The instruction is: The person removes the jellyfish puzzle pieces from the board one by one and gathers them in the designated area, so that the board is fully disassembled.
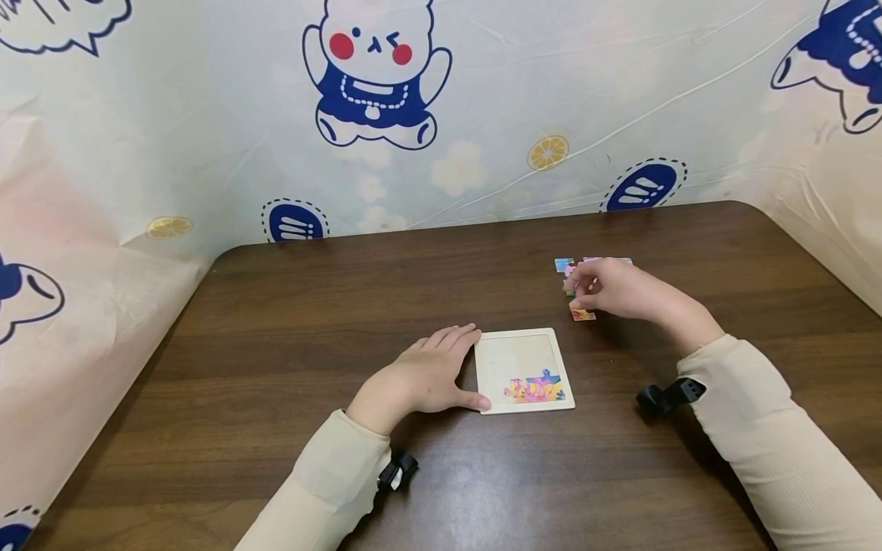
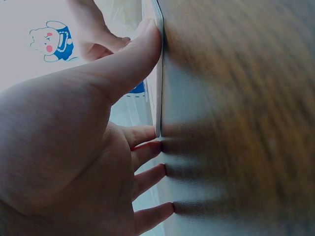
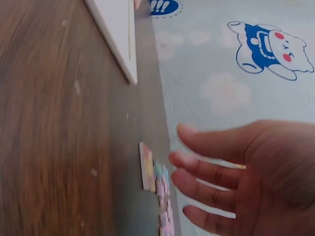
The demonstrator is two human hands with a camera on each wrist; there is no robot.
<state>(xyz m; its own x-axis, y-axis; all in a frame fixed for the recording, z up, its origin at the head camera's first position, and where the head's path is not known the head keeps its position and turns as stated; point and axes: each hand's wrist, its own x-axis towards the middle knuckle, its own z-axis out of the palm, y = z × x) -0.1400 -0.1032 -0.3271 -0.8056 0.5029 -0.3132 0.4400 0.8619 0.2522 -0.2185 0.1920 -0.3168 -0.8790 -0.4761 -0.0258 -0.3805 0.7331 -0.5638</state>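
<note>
A square wooden puzzle tray lies on the table, with several joined pink, yellow and blue jigsaw pieces in its near right corner. My left hand is spread along the tray's left side, thumb at the near corner and index finger at the far one. Beyond the tray to the right, my right hand hovers over loose jigsaw pieces and partly hides them. One red and yellow jigsaw piece lies nearest, just below its fingertips. In the right wrist view its fingers are loosely bent, with nothing between them.
The brown wooden table has rounded far corners. A cloth printed with cartoon figures hangs behind it and along the sides. Black wrist straps sit at both sleeves.
</note>
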